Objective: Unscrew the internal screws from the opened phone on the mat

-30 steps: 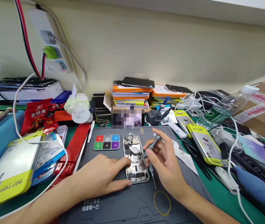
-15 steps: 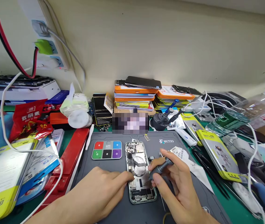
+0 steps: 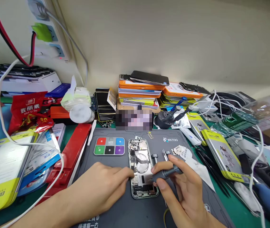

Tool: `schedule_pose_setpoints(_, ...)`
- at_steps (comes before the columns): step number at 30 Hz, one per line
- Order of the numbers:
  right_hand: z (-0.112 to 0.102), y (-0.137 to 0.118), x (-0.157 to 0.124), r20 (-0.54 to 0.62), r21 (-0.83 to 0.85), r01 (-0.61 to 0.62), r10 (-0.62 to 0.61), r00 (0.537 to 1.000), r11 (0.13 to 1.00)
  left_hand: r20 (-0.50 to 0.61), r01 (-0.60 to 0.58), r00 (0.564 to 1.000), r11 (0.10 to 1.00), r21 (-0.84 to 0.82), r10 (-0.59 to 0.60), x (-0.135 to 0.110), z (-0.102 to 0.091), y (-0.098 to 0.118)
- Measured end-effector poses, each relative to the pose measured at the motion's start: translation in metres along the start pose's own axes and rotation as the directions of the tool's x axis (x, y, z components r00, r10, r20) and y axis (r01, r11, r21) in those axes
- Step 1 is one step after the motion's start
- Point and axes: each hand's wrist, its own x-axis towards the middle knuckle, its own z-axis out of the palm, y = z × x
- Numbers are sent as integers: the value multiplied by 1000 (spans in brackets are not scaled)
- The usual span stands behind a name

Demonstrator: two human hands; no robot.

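An opened phone lies face up on the dark grey mat, its metal plates, round coil area and boards exposed. My left hand comes from the left with fingers curled together, the fingertips at the phone's left edge. In my right hand is a dark grey screwdriver, gripped between thumb and fingers. It slants low over the phone's right side; I cannot tell whether its tip touches. Slim metal tweezers stick out above the right fingers, their middle hidden behind the hand.
Left of the phone lies a colour-marked tray. Behind stand a pixelated screen and a round tool holder. A red tool lies left; yellow battery boxes and black tweezers lie right.
The view has tipped down, so the scene sits higher. The screwdriver lies flatter in my right hand, its handle end swung outward. My left hand stays at the phone's edge.
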Motion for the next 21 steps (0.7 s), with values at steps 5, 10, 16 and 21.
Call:
schedule_pose_setpoints(5,2,-1,-2,58,10,69,-69,996,998,-72,38,997,999,-33,-41,-1,-2,-2)
schedule_pose_setpoints(10,6,-4,-3,145,20,55,-57,988,998,-20,82,996,997,-17,-82,-1,-4,-2)
schedule_pose_setpoints(16,7,-7,-2,231,15,99,-100,968,995,-30,65,998,997,44,-63,0,-2,-3)
schedule_pose_setpoints(21,8,-7,1,262,-44,157,-140,955,987,-38,59,998,998,37,-58,-1,-1,-4)
